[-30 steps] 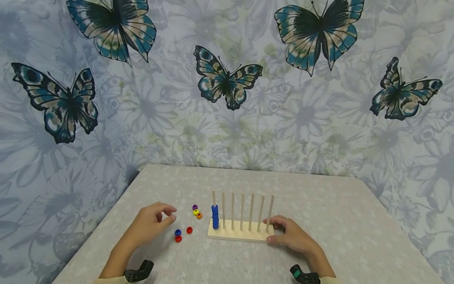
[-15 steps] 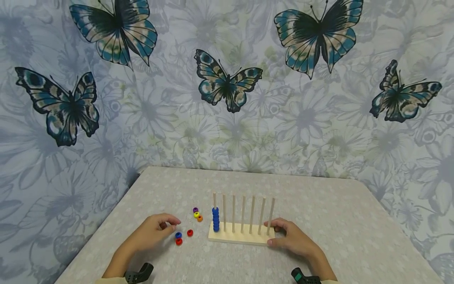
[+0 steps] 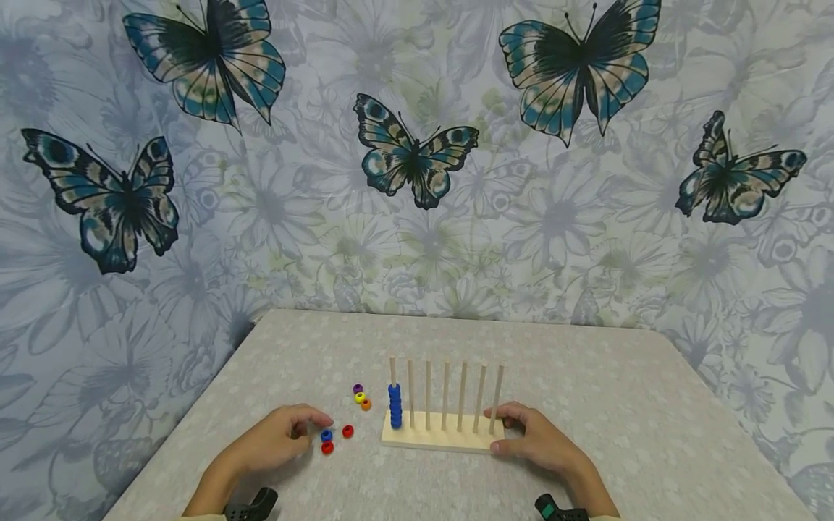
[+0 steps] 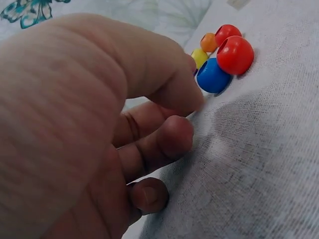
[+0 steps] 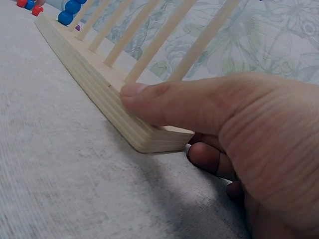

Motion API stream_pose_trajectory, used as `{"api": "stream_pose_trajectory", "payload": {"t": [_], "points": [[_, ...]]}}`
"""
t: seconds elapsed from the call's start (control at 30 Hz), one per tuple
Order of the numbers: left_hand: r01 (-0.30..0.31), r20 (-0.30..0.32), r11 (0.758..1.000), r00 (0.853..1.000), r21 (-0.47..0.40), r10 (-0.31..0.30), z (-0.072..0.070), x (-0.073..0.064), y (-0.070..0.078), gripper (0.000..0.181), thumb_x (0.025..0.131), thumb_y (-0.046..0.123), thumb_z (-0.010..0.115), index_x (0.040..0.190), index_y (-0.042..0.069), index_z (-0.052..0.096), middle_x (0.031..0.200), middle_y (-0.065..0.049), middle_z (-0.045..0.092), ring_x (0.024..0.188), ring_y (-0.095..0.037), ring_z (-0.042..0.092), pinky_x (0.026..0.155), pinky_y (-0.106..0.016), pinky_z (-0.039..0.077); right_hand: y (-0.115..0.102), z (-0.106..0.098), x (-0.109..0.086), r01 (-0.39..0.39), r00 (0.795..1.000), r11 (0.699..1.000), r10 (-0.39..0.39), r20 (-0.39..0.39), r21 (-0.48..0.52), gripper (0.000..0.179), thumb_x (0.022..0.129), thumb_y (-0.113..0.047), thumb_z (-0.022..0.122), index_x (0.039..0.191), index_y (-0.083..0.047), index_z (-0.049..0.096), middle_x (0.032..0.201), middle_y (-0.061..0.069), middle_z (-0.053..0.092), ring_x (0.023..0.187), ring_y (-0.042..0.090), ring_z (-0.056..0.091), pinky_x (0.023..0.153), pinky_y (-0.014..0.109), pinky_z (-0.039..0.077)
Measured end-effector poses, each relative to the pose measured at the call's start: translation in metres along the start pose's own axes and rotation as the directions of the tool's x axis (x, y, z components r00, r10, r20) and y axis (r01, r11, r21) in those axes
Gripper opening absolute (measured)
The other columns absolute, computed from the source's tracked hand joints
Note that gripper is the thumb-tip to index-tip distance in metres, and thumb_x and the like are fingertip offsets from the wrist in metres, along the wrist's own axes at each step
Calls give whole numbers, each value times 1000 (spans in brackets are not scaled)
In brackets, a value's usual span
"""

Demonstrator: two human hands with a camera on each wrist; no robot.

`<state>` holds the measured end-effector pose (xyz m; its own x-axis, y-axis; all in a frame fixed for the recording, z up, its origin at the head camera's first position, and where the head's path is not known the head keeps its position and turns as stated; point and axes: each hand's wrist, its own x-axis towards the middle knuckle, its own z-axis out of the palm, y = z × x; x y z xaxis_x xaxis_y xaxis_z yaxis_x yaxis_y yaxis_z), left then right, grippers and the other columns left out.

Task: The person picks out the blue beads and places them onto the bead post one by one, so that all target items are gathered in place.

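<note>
My right hand (image 3: 537, 438) grips the right end of a wooden peg board (image 3: 443, 435), thumb on its front side and fingers behind. Several thin pegs stand upright on it. A stack of blue beads (image 3: 394, 407) fills most of the leftmost peg. Over on the left, my left hand (image 3: 274, 438) hovers beside a loose blue bead (image 3: 326, 435), fingers loosely bent and holding nothing. In the left wrist view, that blue bead lies just past the fingertips, against a red bead (image 4: 236, 55). A second red bead (image 3: 348, 431) lies a little to the right.
Behind these lie a purple bead (image 3: 357, 388), a yellow bead (image 3: 360, 398) and an orange bead (image 3: 366, 404), close together. A pale patterned cloth covers the table (image 3: 586, 376). The wall (image 3: 293, 239) behind has floral and butterfly prints.
My left hand has come down and slightly right, closer to the loose blue bead. My right hand keeps its grip on the peg board, which has not visibly moved on the table.
</note>
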<state>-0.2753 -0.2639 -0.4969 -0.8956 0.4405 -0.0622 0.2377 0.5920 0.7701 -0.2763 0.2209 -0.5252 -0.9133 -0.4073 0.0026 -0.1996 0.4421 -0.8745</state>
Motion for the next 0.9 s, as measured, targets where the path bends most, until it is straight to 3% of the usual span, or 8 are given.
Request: {"api": "stream_pose_trajectory", "payload": {"t": [0.27, 0.5, 0.67, 0.9], "points": [[0, -8, 1000, 1000, 30, 0, 1, 2, -1, 34, 85, 5, 71, 117, 16, 71, 95, -4, 64, 68, -8, 49, 59, -25, 43, 1, -1, 0, 21, 1000, 1000, -21, -8, 5, 45, 80, -26, 84, 122, -16, 68, 132, 3, 64, 109, 18, 49, 94, 24, 39], [-24, -30, 997, 999, 80, 26, 3, 4, -4, 31, 84, 10, 77, 113, 19, 72, 98, 1, 65, 67, -7, 51, 59, -26, 45, 3, 0, 1, 36, 999, 999, -36, -2, 11, 44, 81, -25, 83, 122, -15, 68, 131, 4, 63, 109, 20, 47, 94, 25, 39], [-60, -38, 994, 997, 94, 64, 5, 4, -4, 30, 82, 11, 78, 111, 19, 72, 94, 0, 64, 64, -5, 50, 57, -26, 44, 2, 1, 1, 34, 999, 999, -34, 0, 8, 45, 81, -25, 83, 122, -14, 68, 130, 5, 64, 108, 19, 48, 94, 25, 39], [-60, -41, 994, 997, 90, 64, 7, 2, -1, 31, 81, 11, 80, 110, 17, 73, 98, -1, 66, 66, -6, 51, 57, -26, 44, 1, 1, 0, 34, 999, 999, -34, 0, 13, 47, 81, -24, 83, 123, -11, 68, 131, 6, 64, 107, 18, 48, 93, 24, 39]]}}
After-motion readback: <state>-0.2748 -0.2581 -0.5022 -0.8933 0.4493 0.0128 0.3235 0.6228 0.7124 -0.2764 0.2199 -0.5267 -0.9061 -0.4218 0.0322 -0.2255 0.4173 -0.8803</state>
